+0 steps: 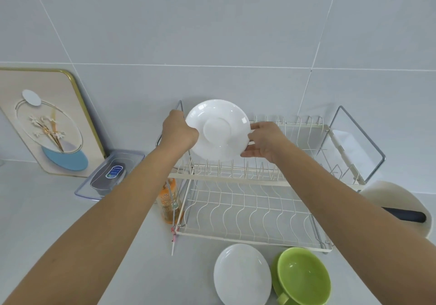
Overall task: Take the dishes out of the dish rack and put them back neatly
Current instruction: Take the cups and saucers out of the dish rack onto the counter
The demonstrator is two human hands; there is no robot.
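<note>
- Far to the left of the cream wire two-level dish rack (247, 201), we see a tall picture board with a gold edge (44, 125) leaning on the grey tiled wall.
- Just left of the rack lies a clear plastic box with a blue sticker (111, 175).
- An orange bottle (168, 201) stands right beside the rack's left end, touching its wires.
- Our left hand (179, 131) grips the left edge of a round white plate (218, 130), fingers curled around it.
- We hold the plate up on its edge, its bottom facing us, over the left part of the rack's top level. We cannot tell if it touches the wires.
- Our right hand (266, 140) holds the plate's right edge with fingers spread.
- In front of the rack, on the counter, a white oval plate (241, 274) lies flat.
- Right next to it sits a green bowl-shaped cup on a green saucer (303, 275).
- At the rack's right end stands a cream pot with a black handle (401, 203).
</note>
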